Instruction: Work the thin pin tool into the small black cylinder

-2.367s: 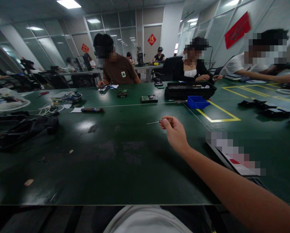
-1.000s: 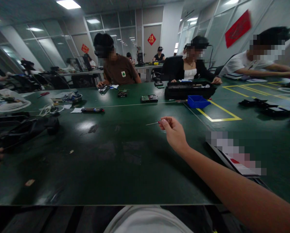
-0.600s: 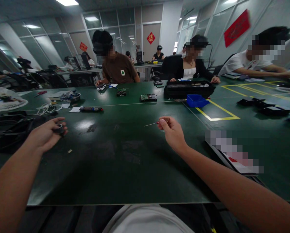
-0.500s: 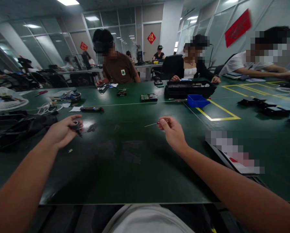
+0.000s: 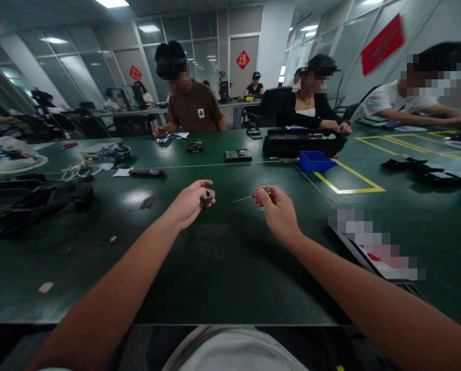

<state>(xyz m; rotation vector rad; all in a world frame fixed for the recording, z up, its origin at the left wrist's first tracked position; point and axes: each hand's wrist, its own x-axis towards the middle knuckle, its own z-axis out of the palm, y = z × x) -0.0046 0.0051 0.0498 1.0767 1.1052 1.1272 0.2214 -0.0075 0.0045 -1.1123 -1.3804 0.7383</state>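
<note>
Dark green table [image 5: 230, 296] with blue bin [image 5: 317, 161], long black box [image 5: 282, 146], white cable [image 5: 74, 171] and yellow lines [image 5: 354, 191] on top

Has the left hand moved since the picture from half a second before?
Yes. The left hand has moved to the right, closer to the blue tray.

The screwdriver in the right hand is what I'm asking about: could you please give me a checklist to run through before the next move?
1. Screwdriver held in the right hand: ok.
2. Small dark piece held in the left hand: ok.
3. Screwdriver apart from the small dark piece: ok, a gap shows.
4. Shape of the screwdriver's end: cannot tell, too small.
5. Blue bin apart from both hands: ok.
</note>
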